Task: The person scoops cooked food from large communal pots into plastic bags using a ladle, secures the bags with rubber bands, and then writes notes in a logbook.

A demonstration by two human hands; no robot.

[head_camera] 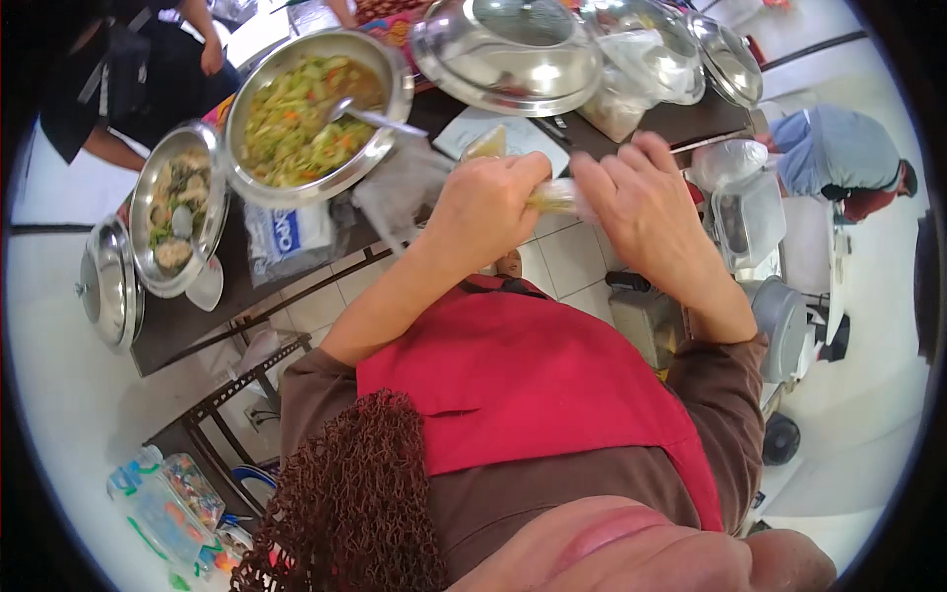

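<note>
A small clear plastic bag (pixel 556 197) with yellowish contents is stretched between my two hands. My left hand (pixel 492 203) is closed around one part of it, and a filled corner of the bag sticks up above the knuckles. At its other end, my right hand (pixel 636 200) pinches the plastic between thumb and fingers, slightly blurred. Behind my hands lies a white sheet (pixel 462 133) on the dark table. To the left stands a large steel bowl (pixel 235 159) of chopped vegetables in broth, with a metal spoon (pixel 385 122) in it.
A smaller steel bowl (pixel 214 222) and a steel lid (pixel 111 285) stand at the left table end, near a packet of plastic bags (pixel 285 233). A large domed lid (pixel 503 55) sits at the back. Plastic containers (pixel 747 214) and a grey pot (pixel 780 325) are right. Two people stand nearby.
</note>
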